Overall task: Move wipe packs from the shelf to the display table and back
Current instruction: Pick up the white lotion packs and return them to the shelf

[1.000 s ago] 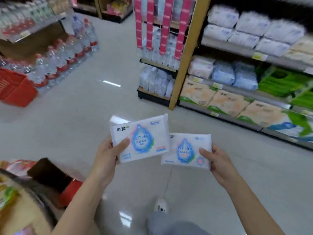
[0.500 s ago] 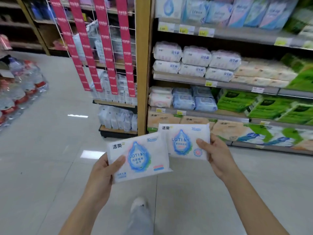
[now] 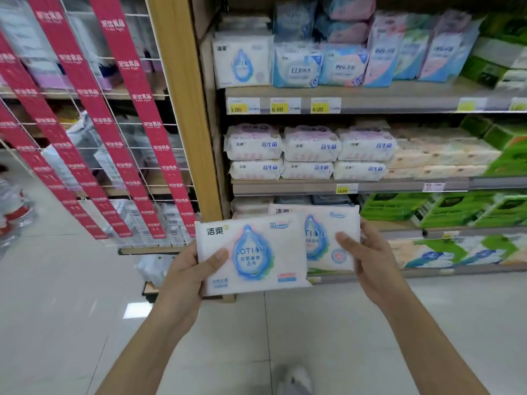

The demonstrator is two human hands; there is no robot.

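My left hand (image 3: 189,276) grips a white wipe pack with a blue drop and the word LOTION (image 3: 256,252), thumb across its front. My right hand (image 3: 368,259) grips a second, matching wipe pack (image 3: 328,232), partly hidden behind the first one. Both packs are held in front of the shelf unit (image 3: 370,105). On its upper shelf, at the left end, stands another pack of the same kind (image 3: 242,62) above a yellow price tag.
A wooden post (image 3: 185,109) edges the shelving. Left of it hangs a wire rack with red banners (image 3: 94,124). Stacked white wipe packs (image 3: 308,152) fill the middle shelf, green boxes (image 3: 456,209) sit lower right. Water bottles (image 3: 14,212) stand at far left on the tiled floor.
The view has swung up and closer to the shelves, so the upper shelf now shows. Both hands still hold their packs, now overlapping more and raised toward the shelving.
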